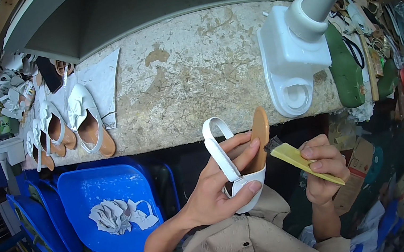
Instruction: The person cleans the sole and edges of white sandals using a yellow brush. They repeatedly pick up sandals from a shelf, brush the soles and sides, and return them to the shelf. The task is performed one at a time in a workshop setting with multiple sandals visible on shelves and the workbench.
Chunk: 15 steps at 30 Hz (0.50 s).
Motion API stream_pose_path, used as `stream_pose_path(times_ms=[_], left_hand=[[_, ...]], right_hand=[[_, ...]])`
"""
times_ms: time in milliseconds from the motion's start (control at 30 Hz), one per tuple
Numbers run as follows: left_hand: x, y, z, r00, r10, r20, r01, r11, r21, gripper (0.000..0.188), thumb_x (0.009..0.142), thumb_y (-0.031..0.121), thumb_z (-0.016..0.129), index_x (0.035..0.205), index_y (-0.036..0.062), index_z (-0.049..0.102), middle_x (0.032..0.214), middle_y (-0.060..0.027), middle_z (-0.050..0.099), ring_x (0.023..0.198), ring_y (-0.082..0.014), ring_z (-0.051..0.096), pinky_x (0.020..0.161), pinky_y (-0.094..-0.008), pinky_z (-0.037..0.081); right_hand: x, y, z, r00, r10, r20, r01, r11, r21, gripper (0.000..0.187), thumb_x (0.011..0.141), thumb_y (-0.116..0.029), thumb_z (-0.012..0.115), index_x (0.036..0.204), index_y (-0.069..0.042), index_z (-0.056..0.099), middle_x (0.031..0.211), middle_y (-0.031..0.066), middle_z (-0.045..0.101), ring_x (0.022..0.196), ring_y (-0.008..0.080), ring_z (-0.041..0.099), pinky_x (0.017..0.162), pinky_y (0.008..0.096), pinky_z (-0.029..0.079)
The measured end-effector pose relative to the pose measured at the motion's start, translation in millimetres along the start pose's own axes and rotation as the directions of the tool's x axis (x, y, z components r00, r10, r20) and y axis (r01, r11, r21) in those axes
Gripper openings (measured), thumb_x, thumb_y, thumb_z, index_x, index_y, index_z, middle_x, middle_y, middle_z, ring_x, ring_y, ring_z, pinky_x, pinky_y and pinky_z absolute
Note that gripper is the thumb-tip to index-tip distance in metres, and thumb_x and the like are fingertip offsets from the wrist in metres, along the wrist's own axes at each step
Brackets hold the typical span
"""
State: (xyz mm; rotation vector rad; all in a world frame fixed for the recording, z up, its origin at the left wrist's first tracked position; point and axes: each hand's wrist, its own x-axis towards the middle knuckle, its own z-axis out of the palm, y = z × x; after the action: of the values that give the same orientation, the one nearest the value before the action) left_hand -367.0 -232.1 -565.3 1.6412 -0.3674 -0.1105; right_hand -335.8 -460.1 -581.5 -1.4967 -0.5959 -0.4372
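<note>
Left hand [216, 191] gripping a white sandal [258, 174]; right hand [323, 163], to the sandal's right, gripping a yellow brush [293, 156], bristles [272, 143] beside the sole [261, 129], contact uncertain.

No words, numbers or signs could be read; any print on the brown cardboard box [358, 162] at the lower right was too small to make out.

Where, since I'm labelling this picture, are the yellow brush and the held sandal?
Yellow brush [291, 157]: head view, on its handle.
Held sandal [260, 162]: head view, on its tan sole.
</note>
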Motion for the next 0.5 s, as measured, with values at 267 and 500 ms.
stream_pose_path(times_ms=[267,500], left_hand=[[-2.8,-0.6,-0.1,0.999,-0.037,0.014,0.038,0.996,-0.083,0.059,0.088,0.007,0.065,0.144,0.0025,0.045,0.144,-0.0224,0.04,0.129,-0.0325,0.047,0.107,-0.0408,0.038],[-4.1,1.4,-0.7,0.996,-0.078,0.03,0.081,0.991,-0.104,0.058,0.09,0.01,0.064,0.144,0.0047,0.045,0.144,-0.0222,0.042,0.131,-0.0325,0.045,0.108,-0.0417,0.036]], right_hand=[[-4.4,-2.3,-6.2,0.998,0.01,0.068,-0.012,1.0,0.023,0.012,0.077,-0.006,0.07,0.088,-0.003,0.069,0.096,0.0177,0.068,0.08,0.0299,0.063,0.066,0.035,0.055],[-2.2,-4.7,-12.0,0.992,0.018,0.124,-0.017,1.0,-0.007,0.011,0.077,-0.012,0.075,0.084,-0.005,0.071,0.097,0.0139,0.069,0.083,0.0281,0.063,0.069,0.0358,0.057]])
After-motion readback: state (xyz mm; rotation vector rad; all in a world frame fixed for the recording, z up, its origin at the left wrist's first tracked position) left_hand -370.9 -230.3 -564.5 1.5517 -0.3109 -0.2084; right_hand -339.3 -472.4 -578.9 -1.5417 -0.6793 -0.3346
